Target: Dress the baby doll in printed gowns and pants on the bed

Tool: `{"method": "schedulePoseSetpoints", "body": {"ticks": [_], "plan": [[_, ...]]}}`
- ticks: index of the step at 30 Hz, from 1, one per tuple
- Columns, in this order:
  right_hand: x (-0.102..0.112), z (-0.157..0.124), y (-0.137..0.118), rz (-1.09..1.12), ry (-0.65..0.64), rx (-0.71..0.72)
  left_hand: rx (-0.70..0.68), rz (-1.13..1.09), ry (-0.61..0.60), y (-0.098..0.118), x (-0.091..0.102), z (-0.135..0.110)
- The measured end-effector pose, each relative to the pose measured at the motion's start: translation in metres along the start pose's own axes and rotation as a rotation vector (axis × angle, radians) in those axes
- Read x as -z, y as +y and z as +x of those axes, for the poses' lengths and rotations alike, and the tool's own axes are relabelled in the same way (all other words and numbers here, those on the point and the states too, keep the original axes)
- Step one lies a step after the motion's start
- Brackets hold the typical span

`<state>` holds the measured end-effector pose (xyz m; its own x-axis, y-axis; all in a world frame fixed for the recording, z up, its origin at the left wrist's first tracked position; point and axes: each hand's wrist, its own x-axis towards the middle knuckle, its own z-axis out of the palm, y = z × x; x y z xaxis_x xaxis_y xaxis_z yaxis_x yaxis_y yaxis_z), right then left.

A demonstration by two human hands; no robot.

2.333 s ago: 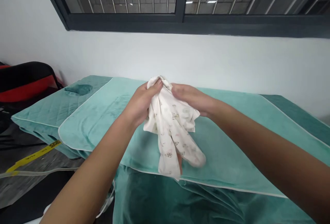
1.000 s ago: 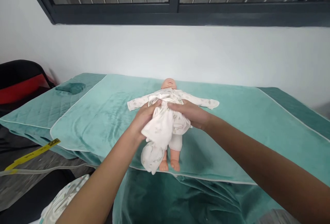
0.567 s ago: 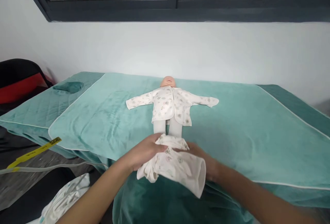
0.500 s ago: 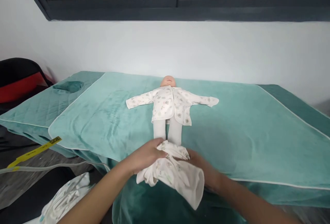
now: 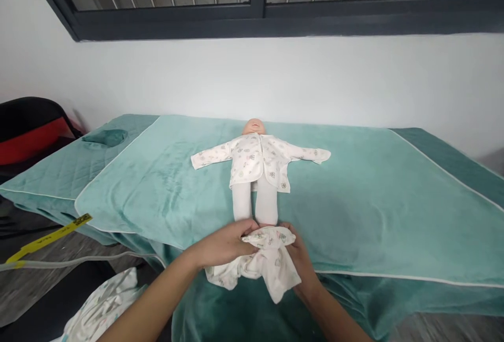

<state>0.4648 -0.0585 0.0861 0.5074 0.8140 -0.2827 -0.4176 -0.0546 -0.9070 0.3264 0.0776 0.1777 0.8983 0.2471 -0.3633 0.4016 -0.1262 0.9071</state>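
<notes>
A baby doll (image 5: pixel 255 166) lies face up on a teal blanket (image 5: pixel 354 205), head toward the wall, arms spread. It wears a white printed top and white leggings. At the doll's feet, my left hand (image 5: pixel 222 245) and my right hand (image 5: pixel 300 260) both grip bunched white printed baby pants (image 5: pixel 262 263). The pants cover the doll's feet and hang over the bed's front edge. Fingers of both hands are closed on the cloth.
The blanket covers a quilted teal massage bed (image 5: pixel 59 168) with a face hole (image 5: pixel 105 137) at the left. A black and red chair (image 5: pixel 27 132) stands far left. Yellow tape (image 5: pixel 47 237) and printed cloth (image 5: pixel 102 310) lie lower left. A white wall with a window is behind.
The pants were held up, then brought over the doll's middle and down to its feet. In the last half second my hands drew closer together and bunched the cloth more tightly.
</notes>
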Motion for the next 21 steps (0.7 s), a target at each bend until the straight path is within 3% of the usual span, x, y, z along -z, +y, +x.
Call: {"method": "schedulePoseSetpoints", "body": {"ticks": [4,10,21], "plan": [[-0.002,0.015,-0.012,-0.086,0.070,0.098,-0.056,-0.037,0.196,-0.002,0.002,0.017],[-0.007,0.043,-0.016,-0.066,0.114,0.133,-0.157,0.165,0.467,0.003,0.007,0.056],[0.003,0.103,-0.049,-0.172,0.050,0.320,-0.209,0.359,0.660,0.004,0.036,0.091]]}}
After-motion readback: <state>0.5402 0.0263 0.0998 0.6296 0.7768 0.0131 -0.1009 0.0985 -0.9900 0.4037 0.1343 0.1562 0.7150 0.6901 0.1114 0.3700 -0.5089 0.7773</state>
